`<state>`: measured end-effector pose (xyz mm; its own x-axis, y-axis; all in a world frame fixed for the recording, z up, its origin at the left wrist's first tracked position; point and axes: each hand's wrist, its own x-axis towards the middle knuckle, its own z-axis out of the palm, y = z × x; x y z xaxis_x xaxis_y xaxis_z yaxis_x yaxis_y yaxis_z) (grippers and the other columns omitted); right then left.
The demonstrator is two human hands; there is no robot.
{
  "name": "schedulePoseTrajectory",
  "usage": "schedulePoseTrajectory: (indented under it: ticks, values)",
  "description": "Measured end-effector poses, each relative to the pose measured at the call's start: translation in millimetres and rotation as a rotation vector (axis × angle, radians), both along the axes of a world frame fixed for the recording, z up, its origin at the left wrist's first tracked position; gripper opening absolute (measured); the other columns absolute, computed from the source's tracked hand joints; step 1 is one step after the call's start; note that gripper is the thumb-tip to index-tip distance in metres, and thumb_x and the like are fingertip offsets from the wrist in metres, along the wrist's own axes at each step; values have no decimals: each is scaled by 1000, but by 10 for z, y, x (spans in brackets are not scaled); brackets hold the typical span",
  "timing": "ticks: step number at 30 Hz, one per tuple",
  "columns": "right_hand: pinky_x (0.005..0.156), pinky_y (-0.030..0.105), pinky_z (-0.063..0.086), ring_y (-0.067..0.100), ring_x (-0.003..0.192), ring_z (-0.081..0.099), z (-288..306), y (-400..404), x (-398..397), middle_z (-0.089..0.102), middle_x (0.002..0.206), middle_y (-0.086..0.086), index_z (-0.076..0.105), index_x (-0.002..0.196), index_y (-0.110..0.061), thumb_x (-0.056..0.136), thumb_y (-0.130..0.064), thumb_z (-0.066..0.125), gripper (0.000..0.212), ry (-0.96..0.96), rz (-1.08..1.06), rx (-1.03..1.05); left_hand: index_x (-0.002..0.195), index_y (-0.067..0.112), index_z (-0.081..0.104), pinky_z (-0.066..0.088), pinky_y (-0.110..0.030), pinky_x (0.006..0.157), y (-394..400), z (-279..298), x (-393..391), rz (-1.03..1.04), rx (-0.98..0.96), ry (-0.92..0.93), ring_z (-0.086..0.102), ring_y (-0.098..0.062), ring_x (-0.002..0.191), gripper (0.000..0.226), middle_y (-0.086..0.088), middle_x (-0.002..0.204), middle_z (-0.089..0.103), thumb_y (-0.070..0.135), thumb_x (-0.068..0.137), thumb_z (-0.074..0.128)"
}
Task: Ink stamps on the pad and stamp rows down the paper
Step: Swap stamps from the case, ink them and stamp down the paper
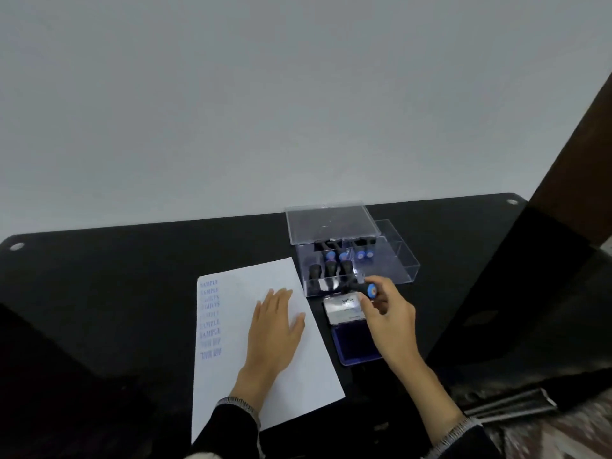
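Head view: right hand (385, 313) holds a stamp (361, 289) in a closed grip above the ink pad (359, 342), long axis near level, blue cap end pointing right. Left hand (275, 329) lies flat, fingers straight, on the paper (231, 376) on the worktop (99, 293).

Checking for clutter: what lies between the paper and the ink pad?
Only a bare strip of black table separates the paper from the ink pad, per the head view.

The left hand (275, 329) lies flat, palm down, fingers straight and slightly spread, thumb out to the side, forearm in a dark sleeve with a patterned cuff. The right hand (385, 313) is raised, wrist bent, fingers curled, pinching a black-handled, blue-capped stamp (362, 288) at its fingertips.
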<state>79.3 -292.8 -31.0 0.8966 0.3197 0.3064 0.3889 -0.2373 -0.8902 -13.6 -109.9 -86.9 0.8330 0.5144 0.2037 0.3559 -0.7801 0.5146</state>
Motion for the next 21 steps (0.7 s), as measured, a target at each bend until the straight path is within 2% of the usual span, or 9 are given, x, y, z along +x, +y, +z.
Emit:
schedulePoseTrajectory:
  ticks: [4,8,10,12,15,18,21]
  values:
    - [66,9,50,-1,78,64,169,333,310,66,86,-9,59,103,-32,87,-17,67,23,-15,29,107,144,23,36,-8,-18,113,29,-89,-18,8,1,-26,12,-8,145,51,9,154,28,46,98,38]
    - [51,11,47,2,64,62,333,790,731,63,76,-3,55,95,-29,87,-15,66,19,-7,44,82,139,23,44,-6,-15,113,24,-110,-29,16,14,-91,18,-6,143,47,10,151,35,45,97,43]
    - [53,11,47,9,71,63,354,1014,943,64,84,2,56,95,-21,87,-13,68,16,13,65,-9,138,22,46,-3,-16,114,23,-109,-31,13,27,-110,21,-7,142,47,10,149,37,44,97,45]
    - [62,10,46,16,80,63,337,1215,1114,65,97,8,60,100,-14,87,-13,68,15,22,99,-132,138,22,46,-2,-17,115,21,-108,-30,17,39,-123,22,-7,142,46,10,149,37,43,97,45]
    - [71,25,46,20,83,57,302,1431,1259,57,105,9,56,114,-11,87,-20,67,30,32,127,-352,140,23,44,-6,-15,114,15,-119,-22,23,51,-119,18,-5,143,48,12,150,35,45,97,42]
    - [70,34,47,25,81,56,292,1562,1312,56,98,9,54,100,-10,83,-26,72,29,19,132,-557,141,25,42,-9,-14,113,23,-134,-12,32,53,-110,15,-3,143,49,14,151,32,47,97,40]
    - [77,39,51,29,88,59,275,1639,1317,60,98,12,60,95,-7,81,-29,74,30,30,144,-696,142,27,40,-11,-13,112,18,-135,-9,38,52,-101,13,-2,143,50,15,152,30,48,97,37]
